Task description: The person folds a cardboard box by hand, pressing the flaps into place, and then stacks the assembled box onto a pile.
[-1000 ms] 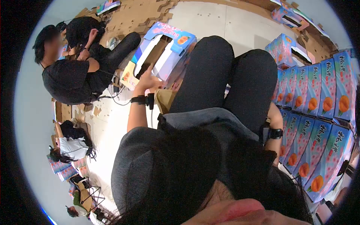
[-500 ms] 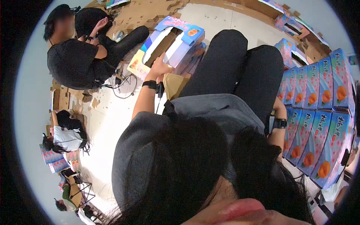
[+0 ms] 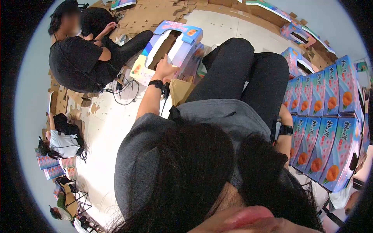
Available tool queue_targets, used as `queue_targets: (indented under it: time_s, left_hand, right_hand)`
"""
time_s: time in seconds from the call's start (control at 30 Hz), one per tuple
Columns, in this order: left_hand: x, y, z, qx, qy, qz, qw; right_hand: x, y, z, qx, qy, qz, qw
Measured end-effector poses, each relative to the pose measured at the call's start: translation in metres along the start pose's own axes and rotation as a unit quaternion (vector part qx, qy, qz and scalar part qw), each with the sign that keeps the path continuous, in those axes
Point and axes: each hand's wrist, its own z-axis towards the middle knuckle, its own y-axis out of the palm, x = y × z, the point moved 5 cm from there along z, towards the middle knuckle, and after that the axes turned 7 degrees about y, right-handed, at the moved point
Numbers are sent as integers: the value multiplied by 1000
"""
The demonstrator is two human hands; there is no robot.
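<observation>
My left hand [image 3: 165, 70] is at the near side of a colourful carton [image 3: 188, 40] with a long cut-out opening in its top. One finger points up along the edge of the opening, and the other fingers are partly curled against the carton. Whether they grip it is unclear. On the right, my right hand [image 3: 285, 115] hangs low beside my thigh, its fingers mostly hidden behind my leg. Stacked blue and pink boxes [image 3: 330, 134] with peach pictures stand close to that hand.
A person in black [image 3: 75, 62] sits at the upper left near black cables [image 3: 126, 101]. Other people [image 3: 66, 144] sit farther down the left. Cardboard pieces [image 3: 155, 11] cover the floor at the top. Another open-topped carton [image 3: 296, 62] stands at the right.
The view has shifted slightly. My left hand stays at the carton, with a finger now more extended at the opening. My legs have shifted a little, and a foot shows beside the carton.
</observation>
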Motion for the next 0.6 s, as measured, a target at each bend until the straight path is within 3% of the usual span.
queue_targets:
  time_s: [0.27, 0.37, 0.47, 0.57, 0.6]
  left_hand:
    - [2, -1, -3, -1, 9, 24, 1000]
    - [1, -4, 0, 41, 38, -4, 998]
    - [4, -2, 13, 63, 6, -17, 998]
    - [24, -23, 1, 133, 123, 79, 980]
    - [27, -42, -9, 207, 157, 31, 965]
  right_hand:
    - [-24, 6, -20, 10, 36, 18, 999]
    - [-26, 7, -20, 13, 40, 18, 999]
    - [-27, 7, -24, 15, 51, 22, 998]
    - [-23, 4, -27, 12, 67, 14, 998]
    - [-21, 4, -27, 11, 75, 14, 997]
